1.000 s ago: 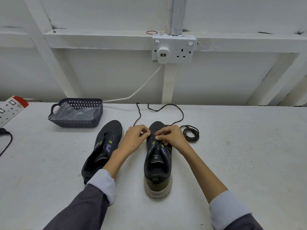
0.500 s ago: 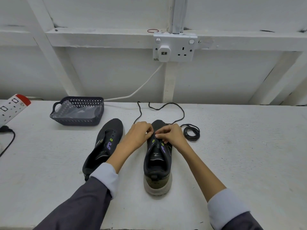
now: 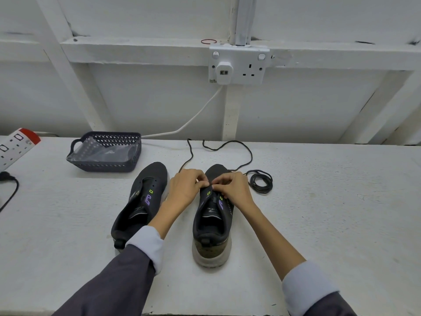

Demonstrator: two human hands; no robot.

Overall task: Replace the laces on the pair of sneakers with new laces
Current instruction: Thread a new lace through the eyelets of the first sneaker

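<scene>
Right shoe [image 3: 211,224] on the counter [image 3: 319,213], heel toward me. My left hand [image 3: 184,190] and right hand [image 3: 234,190], fingers curled, both pinch the lace [image 3: 227,144] at the front eyelets. Same spot as a second ago (barely a shift), so I judge threading is still at the first row. Lace tails trail past the toe, coil [image 3: 260,181] just beside. Left shoe [image 3: 141,201] has no lace. Basket [image 3: 102,165] is beyond, left.

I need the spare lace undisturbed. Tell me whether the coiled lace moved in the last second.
No. The coiled lace keeps its place below and right of the wall socket, beside the held sneaker's toe.
</scene>
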